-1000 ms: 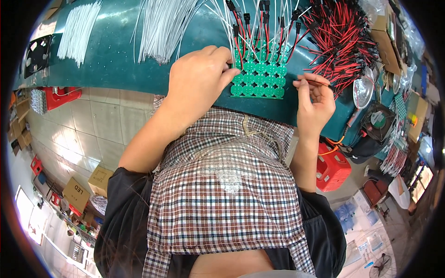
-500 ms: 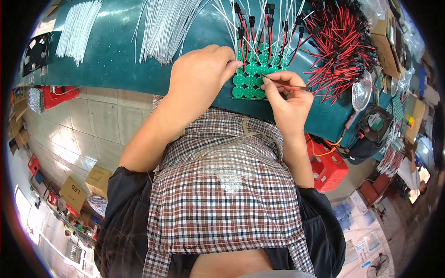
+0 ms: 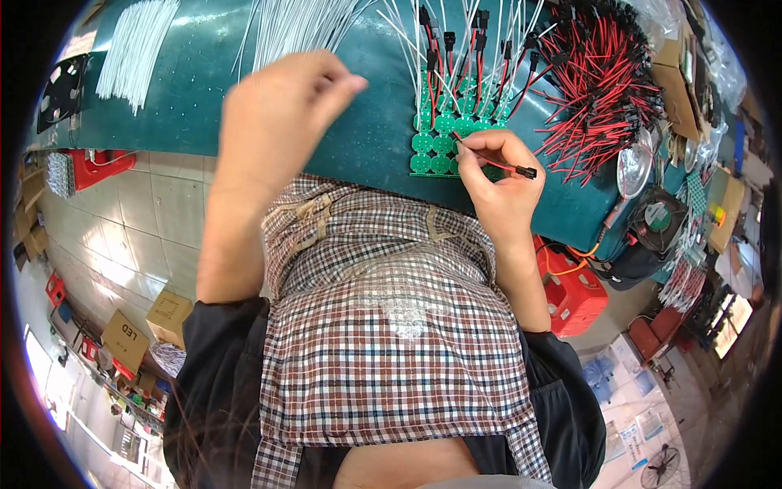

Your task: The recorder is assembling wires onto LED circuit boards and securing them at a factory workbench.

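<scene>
A panel of small round green circuit boards (image 3: 421, 143) lies near the table's front edge. White wires and red-black leads with black plugs stand up from its far rows. Over its near right part, my right hand (image 3: 509, 179) is closed, pinching a red-black wire lead (image 3: 525, 172) between thumb and fingers. The lead's black plug sticks out to the right, and its other end points at the boards. My left hand (image 3: 277, 118), slightly blurred, is raised left of the panel, just in front of a bundle of white wires (image 3: 305, 28). Its thumb stands apart from the curled fingers, with nothing visible between them.
A heap of red-black leads (image 3: 599, 90) covers the table's right side. Another white wire bundle (image 3: 137, 53) lies at the far left. Beside the heap are a round clear-lensed magnifier (image 3: 635, 167) and a black fan (image 3: 658, 216). A red stool (image 3: 574, 293) stands below the table's right edge.
My left hand has moved left, away from the panel to the white wires. The right hand stays over the boards, and the plug of its lead has swung slightly toward me.
</scene>
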`<move>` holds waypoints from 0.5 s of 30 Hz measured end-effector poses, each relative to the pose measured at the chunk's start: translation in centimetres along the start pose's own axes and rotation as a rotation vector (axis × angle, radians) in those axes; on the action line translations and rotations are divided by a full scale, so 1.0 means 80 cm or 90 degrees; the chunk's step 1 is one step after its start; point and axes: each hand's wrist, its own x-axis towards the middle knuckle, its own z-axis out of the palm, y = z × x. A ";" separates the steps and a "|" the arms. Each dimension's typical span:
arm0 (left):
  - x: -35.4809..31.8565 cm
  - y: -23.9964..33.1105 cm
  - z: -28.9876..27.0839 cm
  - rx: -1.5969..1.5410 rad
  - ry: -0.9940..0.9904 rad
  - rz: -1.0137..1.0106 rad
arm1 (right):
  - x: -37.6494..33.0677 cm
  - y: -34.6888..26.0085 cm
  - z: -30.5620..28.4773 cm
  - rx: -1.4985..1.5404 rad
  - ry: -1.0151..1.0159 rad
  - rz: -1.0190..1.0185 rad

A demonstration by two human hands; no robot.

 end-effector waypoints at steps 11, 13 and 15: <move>0.024 -0.161 -0.132 0.404 0.169 -0.270 | 0.001 -0.002 0.003 -0.026 0.004 -0.026; 0.028 -0.195 -0.145 0.449 0.179 -0.292 | 0.001 -0.001 0.003 -0.030 0.006 -0.027; 0.031 -0.224 -0.154 0.499 0.176 -0.321 | 0.001 -0.002 0.002 -0.032 0.007 -0.029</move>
